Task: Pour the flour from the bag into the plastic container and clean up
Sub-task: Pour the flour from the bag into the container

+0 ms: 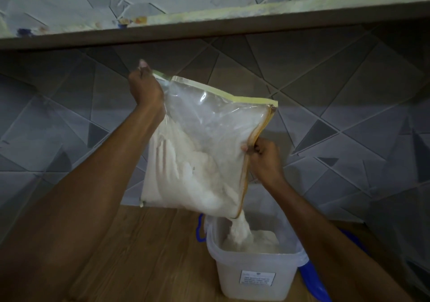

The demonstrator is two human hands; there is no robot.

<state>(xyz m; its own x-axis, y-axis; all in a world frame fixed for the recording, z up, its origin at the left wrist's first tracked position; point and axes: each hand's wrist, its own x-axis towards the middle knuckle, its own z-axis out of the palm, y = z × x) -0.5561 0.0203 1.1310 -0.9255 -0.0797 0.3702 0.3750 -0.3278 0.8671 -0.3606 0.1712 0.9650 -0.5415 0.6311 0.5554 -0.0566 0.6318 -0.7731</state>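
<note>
While flour (pixel 240 228) streams from the bag (pixel 197 153) into the plastic container (pixel 253 262) below the right hand (pixel 265 160), pouring looks midway. Left hand (pixel 145 87), its grip closed on the raised corner; right grip pinched on the zipper edge. Next, I judge: lift the left higher. Wooden bench (pixel 144 250), tiled wall (pixel 349 106) beyond, shelf (pixel 209 26) above.

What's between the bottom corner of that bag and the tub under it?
In the head view, a falling stream of flour joins the bag to the plastic container; nothing else lies there.
</note>
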